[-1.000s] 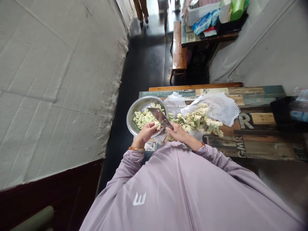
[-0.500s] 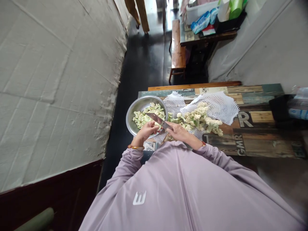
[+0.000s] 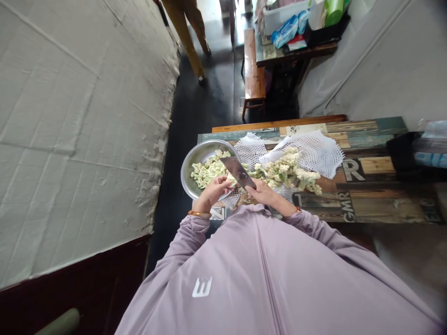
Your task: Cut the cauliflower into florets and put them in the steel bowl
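My right hand (image 3: 262,191) grips the handle of a cleaver (image 3: 238,170), whose broad blade slants up over the rim of a metal bowl (image 3: 196,157). My left hand (image 3: 215,190) is closed on a small cauliflower piece right at the blade's edge, by the bowl's near side. Cut cauliflower florets (image 3: 208,169) lie in the bowl. A larger pile of uncut cauliflower (image 3: 290,171) rests on white foam netting (image 3: 314,151) to the right of the cleaver.
The patterned wooden table (image 3: 366,195) stretches right, with a dark container (image 3: 401,151) at its far right. A wooden bench (image 3: 253,77) and a cluttered table (image 3: 296,32) stand beyond. A person's legs (image 3: 186,32) walk along the dark aisle by the white wall.
The cleaver blade has tipped up more steeply at my left hand's piece. The person in the aisle has walked nearer. The view has shifted slightly.
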Demonstrator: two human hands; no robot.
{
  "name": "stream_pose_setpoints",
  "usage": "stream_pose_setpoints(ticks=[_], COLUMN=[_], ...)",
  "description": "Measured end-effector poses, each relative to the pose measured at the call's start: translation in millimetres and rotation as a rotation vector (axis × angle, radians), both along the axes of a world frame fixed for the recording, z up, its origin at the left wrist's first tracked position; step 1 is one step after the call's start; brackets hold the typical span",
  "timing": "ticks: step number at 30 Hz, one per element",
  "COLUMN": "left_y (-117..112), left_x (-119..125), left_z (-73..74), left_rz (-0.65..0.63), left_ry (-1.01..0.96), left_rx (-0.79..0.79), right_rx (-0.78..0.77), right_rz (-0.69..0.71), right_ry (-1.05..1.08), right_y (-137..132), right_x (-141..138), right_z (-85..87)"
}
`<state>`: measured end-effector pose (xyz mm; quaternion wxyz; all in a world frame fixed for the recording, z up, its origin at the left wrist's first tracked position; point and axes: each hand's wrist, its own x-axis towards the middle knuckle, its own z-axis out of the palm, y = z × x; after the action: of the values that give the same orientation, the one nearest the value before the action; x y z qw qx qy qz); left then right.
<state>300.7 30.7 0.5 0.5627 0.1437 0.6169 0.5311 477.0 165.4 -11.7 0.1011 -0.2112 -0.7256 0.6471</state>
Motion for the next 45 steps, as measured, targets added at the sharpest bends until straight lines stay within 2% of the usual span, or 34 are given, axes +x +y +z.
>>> stream_pose_setpoints(ticks=[2,4,12,23,26,31,38,41,45], left_y=[3,4,6,22,30,45,62,69,75], left_x=[5,9,7,12,16,29,47,54,63], left_z=[1.1,1.4,-1.6,0.0,0.6,6.0,8.1,10.6,16.2], left_rz=[0.101,0.126,0.005,-0.007,0.002,-0.014,-0.035,-0.066,-0.136], left_ry=[0.04,0.084,0.173,0.126,0.096,-0.023,-0.104,-0.058,0.133], left_rx=[0.03,0.047,0.013,0.014,0.007,-0.009,-0.045,-0.057,-0.036], right_rx=[0.025,0.048,0.223,0.362,0.359,0.301,0.328,0.341,0.352], right_rz=[-0.025,-0.028,-0.035,0.045,0.014,-0.116,-0.083,-0.037,0.03], right_ry=[-0.056,-0.101,0.012,0.182,0.169,0.057,0.046,0.023,0.027], right_y=[0,0,2,11,14,18,34,44,54], right_x=[2,5,8,13,17,29,49,59,72], right_z=[-1.8,-3.7,-2.5,-4.8,-4.3,-6.9,-7.7,-5.8,-6.4])
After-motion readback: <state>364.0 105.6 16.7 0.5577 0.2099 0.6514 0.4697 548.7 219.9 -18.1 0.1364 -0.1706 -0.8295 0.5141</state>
